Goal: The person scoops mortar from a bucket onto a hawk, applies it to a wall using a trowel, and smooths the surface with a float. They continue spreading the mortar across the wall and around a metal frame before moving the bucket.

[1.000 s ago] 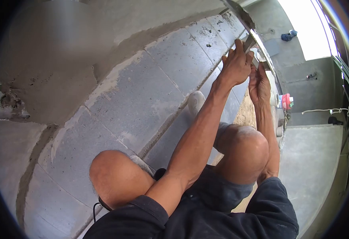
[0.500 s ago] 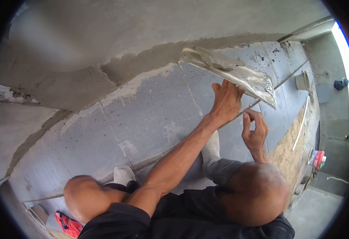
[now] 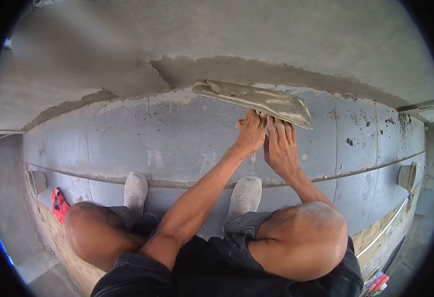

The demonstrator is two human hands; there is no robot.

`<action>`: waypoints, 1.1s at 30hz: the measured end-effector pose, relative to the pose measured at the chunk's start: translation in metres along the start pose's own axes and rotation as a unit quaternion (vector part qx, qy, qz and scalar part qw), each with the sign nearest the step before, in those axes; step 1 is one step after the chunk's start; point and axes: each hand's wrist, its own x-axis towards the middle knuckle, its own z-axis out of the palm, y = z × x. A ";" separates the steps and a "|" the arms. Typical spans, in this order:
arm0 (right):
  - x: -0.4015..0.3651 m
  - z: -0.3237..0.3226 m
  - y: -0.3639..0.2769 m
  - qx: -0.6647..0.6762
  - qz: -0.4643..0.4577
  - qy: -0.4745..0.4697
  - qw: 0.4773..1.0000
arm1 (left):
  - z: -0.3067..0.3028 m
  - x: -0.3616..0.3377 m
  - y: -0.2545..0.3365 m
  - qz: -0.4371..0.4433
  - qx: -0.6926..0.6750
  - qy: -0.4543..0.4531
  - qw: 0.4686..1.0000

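A long plastering trowel (image 3: 271, 101) with a metal blade is tilted near the foot of the wall, a lump of wet grey mortar (image 3: 229, 89) on its upper face. My left hand (image 3: 250, 132) is closed around its grip, which is mostly hidden behind the fingers and blade. Against the underside of the blade, my right hand (image 3: 282, 146) lies with fingers stretched out, beside the left one. Just beyond the blade runs a band of fresh mortar (image 3: 246, 69) along the lower wall (image 3: 276, 29).
Grey floor boards (image 3: 192, 123) with dark crumbs lie under my shoes (image 3: 244, 195). Buckets stand at the left (image 3: 37, 182) and right (image 3: 406, 176). A red cloth-like item (image 3: 59, 205) lies near my left knee. At right is a pale strip (image 3: 383, 228).
My right hand has come up from below the trowel to its underside. The trowel is now lower and closer to the wall band. My view has turned to the right.
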 end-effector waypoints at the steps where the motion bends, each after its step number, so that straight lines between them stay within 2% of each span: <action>1: 0.005 0.005 0.002 0.011 -0.001 0.003 1.000 | -0.004 0.001 0.001 -0.034 -0.026 0.003 0.999; 2: 0.011 0.007 0.005 0.021 -0.007 0.000 1.000 | -0.009 0.004 0.001 -0.070 -0.086 -0.042 0.993; 5: 0.021 0.031 0.018 0.027 0.006 -0.014 1.000 | -0.006 -0.003 0.001 -0.054 -0.093 -0.016 0.994; 6: 0.028 0.034 0.018 -0.033 -0.011 0.020 0.999 | -0.005 -0.004 -0.002 -0.052 -0.088 -0.017 0.995; 7: 0.032 0.035 0.018 -0.033 -0.008 0.024 0.999 | -0.003 -0.004 -0.006 -0.041 -0.086 -0.012 0.995; 9: 0.037 0.035 0.019 0.006 0.015 -0.079 0.997 | -0.002 -0.005 -0.017 -0.027 -0.088 -0.008 0.996; 12: 0.049 0.038 0.018 0.009 -0.020 -0.107 0.994 | -0.010 -0.006 -0.034 -0.014 -0.035 0.032 0.999; 14: 0.057 0.042 0.017 0.006 -0.015 -0.103 0.995 | -0.028 -0.004 -0.044 -0.052 0.099 -0.049 0.993; 15: 0.060 0.043 0.017 0.001 -0.010 -0.101 0.995 | -0.043 -0.003 -0.039 -0.051 0.098 -0.046 0.993; 16: 0.065 0.044 0.017 -0.013 -0.043 -0.042 0.998 | -0.062 -0.002 -0.025 -0.094 0.208 -0.164 0.960; 17: 0.069 0.047 0.016 -0.014 -0.048 -0.042 0.998 | -0.082 -0.003 -0.011 -0.137 0.312 -0.277 0.899; 19: 0.074 0.059 0.015 0.013 -0.008 -0.161 0.987 | -0.124 -0.009 0.012 -0.138 0.415 -0.382 0.814; 20: 0.075 0.072 0.017 0.014 -0.012 -0.162 0.987 | -0.142 -0.010 0.021 -0.157 0.480 -0.442 0.741; 21: 0.076 0.089 0.021 -0.004 -0.072 -0.083 0.994 | -0.159 -0.014 0.031 -0.174 0.538 -0.497 0.658; 22: 0.078 0.102 0.023 -0.022 -0.129 -0.002 0.991 | -0.179 -0.023 0.041 -0.182 0.560 -0.516 0.622; 23: 0.083 0.110 0.021 -0.019 -0.130 -0.002 0.991 | -0.199 -0.032 0.052 -0.189 0.581 -0.534 0.584; 25: 0.095 0.122 0.012 -0.023 -0.051 -0.094 0.994 | -0.234 -0.051 0.074 -0.227 0.576 -0.538 0.572; 29: 0.124 0.135 -0.006 0.006 -0.001 -0.137 0.991 | -0.266 -0.101 0.078 -0.248 0.545 -0.544 0.588; 33: 0.141 0.136 -0.017 -0.017 -0.014 -0.190 0.982 | -0.253 -0.139 0.067 -0.234 0.470 -0.586 0.618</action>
